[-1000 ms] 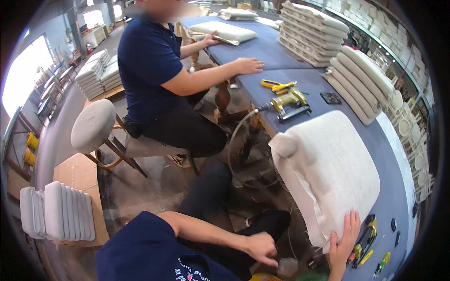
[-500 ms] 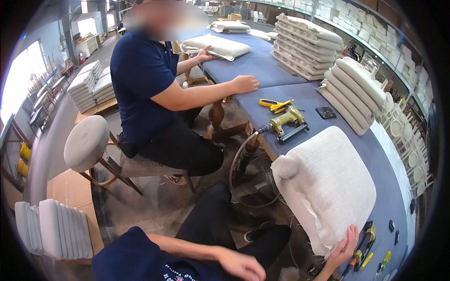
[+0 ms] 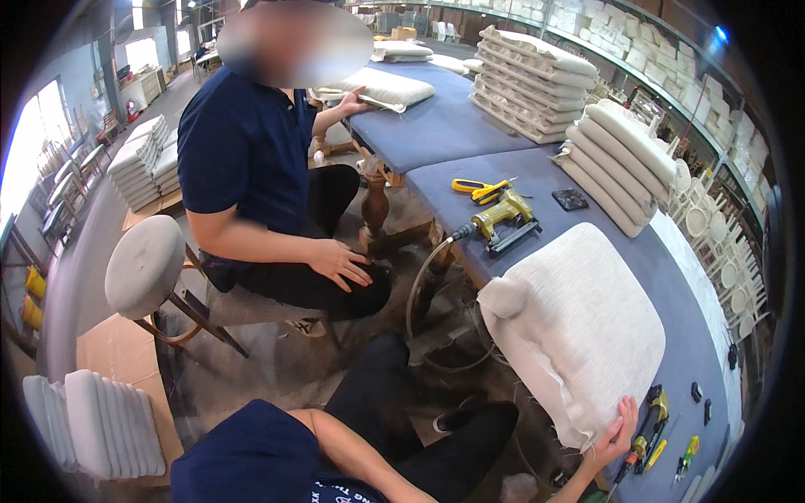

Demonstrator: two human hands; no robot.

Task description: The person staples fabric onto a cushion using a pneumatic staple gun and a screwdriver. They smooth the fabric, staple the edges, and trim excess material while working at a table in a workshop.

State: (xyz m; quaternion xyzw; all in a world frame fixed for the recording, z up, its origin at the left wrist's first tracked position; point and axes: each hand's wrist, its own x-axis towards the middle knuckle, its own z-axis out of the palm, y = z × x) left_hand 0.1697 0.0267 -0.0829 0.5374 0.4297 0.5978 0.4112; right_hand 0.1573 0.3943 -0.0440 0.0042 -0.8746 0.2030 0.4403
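A light beige fabric-covered seat cushion (image 3: 595,310) lies on the near end of the blue-topped table, its loose fabric edge hanging over the side toward me. My right hand (image 3: 616,432) holds its near corner, fingers along the cushion's side; the thumb is partly hidden. My left forearm runs across my lap to the lower edge, and the hand itself is out of the picture. Just beyond the cushion rests a yellow-green staple gun (image 3: 503,220) with an air hose attached. Beside my right hand lie another staple gun (image 3: 650,427) and a green-handled screwdriver (image 3: 689,453).
Yellow-handled pliers (image 3: 482,190) and a dark flat block (image 3: 570,199) lie farther up the table (image 3: 453,138). Two cushion stacks (image 3: 537,84) stand along its far side. A seated co-worker (image 3: 243,159) is across to the left, near a round stool (image 3: 144,267). More cushions (image 3: 113,426) sit at lower left.
My left hand has dropped out of view at the lower edge. My right hand stays at the cushion's corner. The co-worker's nearer hand has moved from the table to their knee.
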